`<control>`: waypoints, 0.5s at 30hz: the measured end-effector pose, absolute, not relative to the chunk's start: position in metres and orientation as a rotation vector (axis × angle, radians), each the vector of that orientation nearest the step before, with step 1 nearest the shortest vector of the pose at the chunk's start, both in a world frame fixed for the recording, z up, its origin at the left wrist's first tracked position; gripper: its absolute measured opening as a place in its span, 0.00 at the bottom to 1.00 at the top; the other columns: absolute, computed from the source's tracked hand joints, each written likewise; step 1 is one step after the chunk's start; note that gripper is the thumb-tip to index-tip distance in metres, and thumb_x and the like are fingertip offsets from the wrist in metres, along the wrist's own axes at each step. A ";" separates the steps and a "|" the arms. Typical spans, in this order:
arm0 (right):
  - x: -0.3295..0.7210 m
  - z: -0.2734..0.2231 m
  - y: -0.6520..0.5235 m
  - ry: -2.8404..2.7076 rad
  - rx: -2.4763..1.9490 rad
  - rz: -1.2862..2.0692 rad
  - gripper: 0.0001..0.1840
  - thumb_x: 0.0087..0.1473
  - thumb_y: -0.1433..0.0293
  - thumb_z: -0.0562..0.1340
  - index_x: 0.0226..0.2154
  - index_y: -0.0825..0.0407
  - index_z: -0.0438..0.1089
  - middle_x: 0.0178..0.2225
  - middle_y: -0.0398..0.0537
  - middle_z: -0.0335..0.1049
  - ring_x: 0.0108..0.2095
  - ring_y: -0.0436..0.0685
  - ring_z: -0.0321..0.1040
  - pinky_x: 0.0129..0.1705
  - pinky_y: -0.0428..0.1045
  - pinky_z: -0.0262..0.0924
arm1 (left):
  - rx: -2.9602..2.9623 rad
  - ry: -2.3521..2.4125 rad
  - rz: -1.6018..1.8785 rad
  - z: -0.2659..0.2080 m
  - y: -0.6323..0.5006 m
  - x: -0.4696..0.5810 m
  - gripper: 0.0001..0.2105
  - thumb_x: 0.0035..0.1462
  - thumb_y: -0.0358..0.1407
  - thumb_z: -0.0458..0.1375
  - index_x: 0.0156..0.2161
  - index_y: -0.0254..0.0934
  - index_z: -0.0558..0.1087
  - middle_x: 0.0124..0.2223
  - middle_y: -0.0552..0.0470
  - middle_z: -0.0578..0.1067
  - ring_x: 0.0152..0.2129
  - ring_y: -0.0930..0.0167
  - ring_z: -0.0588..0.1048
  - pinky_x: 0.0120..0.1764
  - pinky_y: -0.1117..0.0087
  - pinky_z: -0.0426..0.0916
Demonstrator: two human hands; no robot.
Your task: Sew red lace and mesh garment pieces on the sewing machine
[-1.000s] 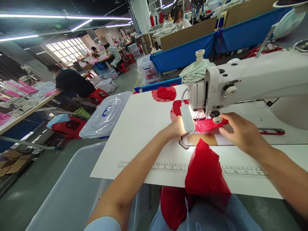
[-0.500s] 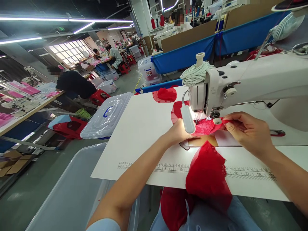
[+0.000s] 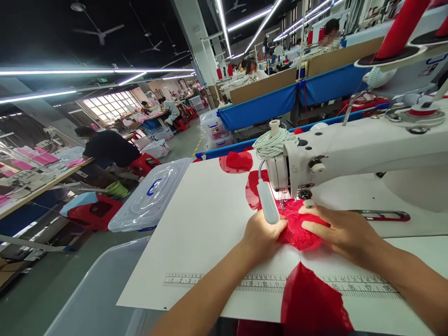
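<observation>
A piece of red lace fabric (image 3: 303,235) lies under the needle area of a white sewing machine (image 3: 367,149). At its left edge my left hand (image 3: 262,235) is closed, thumb over the cloth; the small lamp (image 3: 268,203) hides some of its fingers. My right hand (image 3: 338,228) rests on the right part of the lace with fingers stretched out and apart. A second red fabric piece (image 3: 311,298) hangs over the table's front edge, and a thin thread seems to run up from its tip towards the lace.
More red pieces (image 3: 236,162) lie on the white table (image 3: 196,224) beyond my left hand. A ruler strip (image 3: 245,283) runs along its front. Thread snips (image 3: 385,215) lie at right. Clear plastic bins (image 3: 94,280) stand at left; a seated co-worker (image 3: 110,149) is farther off.
The lace has come out towards me and lies flatter. My right hand has gone from pinching its right edge to fingers spread on top. The view has tilted upward.
</observation>
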State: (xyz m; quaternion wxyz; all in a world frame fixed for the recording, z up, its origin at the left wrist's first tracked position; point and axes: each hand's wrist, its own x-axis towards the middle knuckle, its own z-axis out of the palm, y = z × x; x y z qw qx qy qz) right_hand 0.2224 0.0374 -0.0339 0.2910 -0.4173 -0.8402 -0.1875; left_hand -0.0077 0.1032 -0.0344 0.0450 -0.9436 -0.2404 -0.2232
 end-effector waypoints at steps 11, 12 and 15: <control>0.218 -0.045 0.045 -2.277 -1.127 -0.449 0.20 0.41 0.90 0.49 0.29 0.50 0.62 0.36 0.46 0.71 0.22 0.50 0.54 0.24 0.50 0.41 | -2.823 -0.633 -0.644 -0.019 0.084 -0.009 0.11 0.66 0.38 0.54 0.40 0.34 0.77 0.39 0.46 0.79 0.28 0.69 0.76 0.24 0.71 0.67; 0.218 -0.045 0.045 -2.279 -1.130 -0.442 0.21 0.40 0.90 0.49 0.29 0.50 0.62 0.37 0.46 0.71 0.22 0.50 0.54 0.24 0.50 0.41 | -2.840 -0.635 -0.629 -0.016 0.081 -0.010 0.17 0.67 0.44 0.53 0.42 0.33 0.77 0.40 0.44 0.79 0.28 0.68 0.76 0.24 0.70 0.68; 0.218 -0.045 0.045 -2.282 -1.138 -0.423 0.20 0.40 0.89 0.50 0.29 0.50 0.63 0.37 0.46 0.73 0.22 0.51 0.56 0.24 0.50 0.43 | -2.865 -0.660 -0.593 -0.009 0.078 -0.012 0.31 0.69 0.56 0.41 0.45 0.34 0.78 0.42 0.41 0.79 0.28 0.65 0.77 0.24 0.67 0.70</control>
